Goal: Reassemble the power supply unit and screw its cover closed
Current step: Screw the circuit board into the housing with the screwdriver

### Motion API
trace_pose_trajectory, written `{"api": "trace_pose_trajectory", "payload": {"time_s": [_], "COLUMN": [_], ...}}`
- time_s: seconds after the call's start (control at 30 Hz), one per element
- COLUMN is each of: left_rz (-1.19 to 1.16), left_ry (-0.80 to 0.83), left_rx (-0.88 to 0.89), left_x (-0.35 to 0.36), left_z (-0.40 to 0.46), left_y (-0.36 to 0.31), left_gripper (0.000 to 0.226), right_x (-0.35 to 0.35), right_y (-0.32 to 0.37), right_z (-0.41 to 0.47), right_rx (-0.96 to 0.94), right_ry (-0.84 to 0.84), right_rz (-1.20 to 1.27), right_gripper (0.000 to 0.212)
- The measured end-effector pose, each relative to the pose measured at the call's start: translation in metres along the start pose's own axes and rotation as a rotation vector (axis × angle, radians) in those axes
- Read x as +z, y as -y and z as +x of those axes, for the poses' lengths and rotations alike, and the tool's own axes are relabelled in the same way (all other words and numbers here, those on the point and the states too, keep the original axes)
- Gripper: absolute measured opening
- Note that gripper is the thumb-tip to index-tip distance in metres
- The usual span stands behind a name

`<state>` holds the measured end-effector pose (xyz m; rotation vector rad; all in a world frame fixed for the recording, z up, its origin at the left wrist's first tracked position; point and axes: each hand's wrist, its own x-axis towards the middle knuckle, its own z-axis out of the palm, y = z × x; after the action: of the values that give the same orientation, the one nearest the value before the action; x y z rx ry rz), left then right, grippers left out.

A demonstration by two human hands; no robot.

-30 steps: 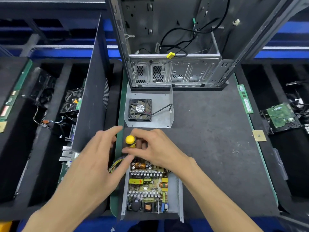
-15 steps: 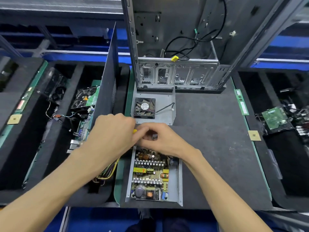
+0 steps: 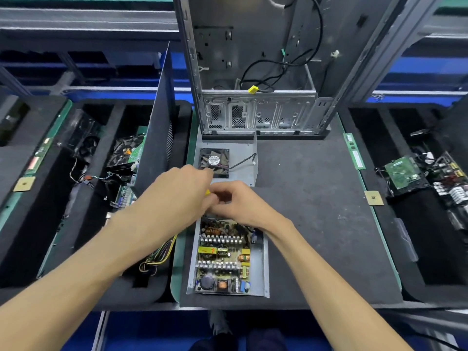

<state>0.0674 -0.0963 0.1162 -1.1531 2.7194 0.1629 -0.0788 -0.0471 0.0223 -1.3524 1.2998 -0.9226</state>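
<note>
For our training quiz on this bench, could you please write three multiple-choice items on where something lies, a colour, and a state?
1. Where does the cover plate with the fan lie?
A. Between the open power supply unit and the computer case
B. In the right-hand tray
C. On top of the power supply unit

2. What colour is the tool tip showing between the hands?
A. Red
B. Yellow
C. White

3. What is the state of the power supply unit?
A. Closed and screwed
B. Open, circuit board exposed
C. Standing inside the case

Answers: 1 A, the plate lies on the mat beyond the unit, in front of the case. 2 B, a yellow bit shows between the left hand and the right hand. 3 B, coils and heat sinks are visible.
</note>
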Motion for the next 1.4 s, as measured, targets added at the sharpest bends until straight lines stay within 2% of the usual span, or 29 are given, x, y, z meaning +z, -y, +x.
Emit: {"api": "trace_pose_trajectory", "payload": {"time_s": [0.07,0.13,0.2,0.3,0.4,0.47,0.53,0.6,0.67,0.73,0.83,0.87,0.97,1.0,1.07,1.17,1.2,1.23,1.3,1.4], "left_rz": [-0.049,-0.096,-0.110,-0.111,-0.145,-0.151,-0.168,-0.131,-0.148,-0.158,-0.144,-0.146,-0.092,-0.095,-0.114,-0.106,-0.090,-0.061,-0.033,-0.087], "left_ry": [0.077,0.078,-0.011,-0.043,0.005,0.064,0.014,-0.060,-0.058,0.003,0.071,0.036,-0.055,-0.068,-0.025,0.040,0.004,-0.027,-0.048,0.024], "left_rx": [0.087,0.123,0.053,-0.082,0.047,0.147,0.143,0.029,-0.025,0.048,0.147,0.146,-0.003,-0.016,0.056,0.139,0.126,0.069,-0.037,0.065], "left_x": [0.001,0.003,0.005,0.006,0.004,0.003,0.003,0.005,0.006,0.004,0.001,0.002,0.003,0.004,0.005,0.006,0.007,0.007,0.006,0.003], "left_z": [0.001,-0.001,-0.003,0.001,0.005,0.005,0.003,0.001,0.003,0.005,0.004,0.003,0.000,0.001,0.004,0.003,0.001,0.000,-0.001,0.003], "left_y": [0.001,0.004,0.004,0.010,0.013,0.012,0.011,0.010,0.011,0.012,0.012,0.012,0.008,0.009,0.011,0.008,0.007,0.006,0.007,0.008], "left_gripper": [0.013,0.021,0.024,0.035,0.013,0.016,0.012,0.029,0.030,0.019,0.021,0.014,0.029,0.026,0.013,0.015,0.013,0.021,0.030,0.011], "right_x": [0.002,0.002,0.001,0.002,0.007,0.007,0.006,0.005,0.005,0.006,0.003,0.001,0.000,0.001,0.004,0.006,0.006,0.006,0.007,0.010], "right_y": [0.001,0.000,-0.001,0.000,0.004,0.003,0.002,0.003,0.004,0.005,0.005,0.005,0.006,0.006,0.005,-0.001,-0.003,-0.003,-0.001,0.001], "right_z": [-0.001,0.000,0.002,0.004,0.003,0.003,0.002,0.001,0.000,0.000,0.000,0.000,0.000,0.001,0.001,0.003,0.003,0.004,0.003,0.002], "right_rx": [-0.026,-0.022,0.001,0.001,-0.022,-0.015,0.008,0.015,0.003,0.003,0.014,0.015,0.012,0.003,-0.007,0.010,0.018,0.018,-0.012,-0.021], "right_ry": [-0.030,-0.062,-0.066,-0.057,-0.040,-0.049,-0.047,-0.025,-0.011,0.000,-0.004,-0.006,0.003,0.007,-0.011,-0.062,-0.059,-0.047,-0.030,-0.049], "right_rz": [-0.005,-0.018,-0.039,-0.058,-0.049,-0.098,-0.108,-0.076,-0.051,-0.054,-0.040,-0.040,-0.045,-0.043,-0.051,-0.087,-0.092,-0.082,-0.056,-0.093], "right_gripper": [0.022,0.024,0.007,0.009,0.028,0.034,0.025,0.010,0.017,0.021,0.019,0.018,0.015,0.018,0.022,0.023,0.018,0.016,0.021,0.024]}}
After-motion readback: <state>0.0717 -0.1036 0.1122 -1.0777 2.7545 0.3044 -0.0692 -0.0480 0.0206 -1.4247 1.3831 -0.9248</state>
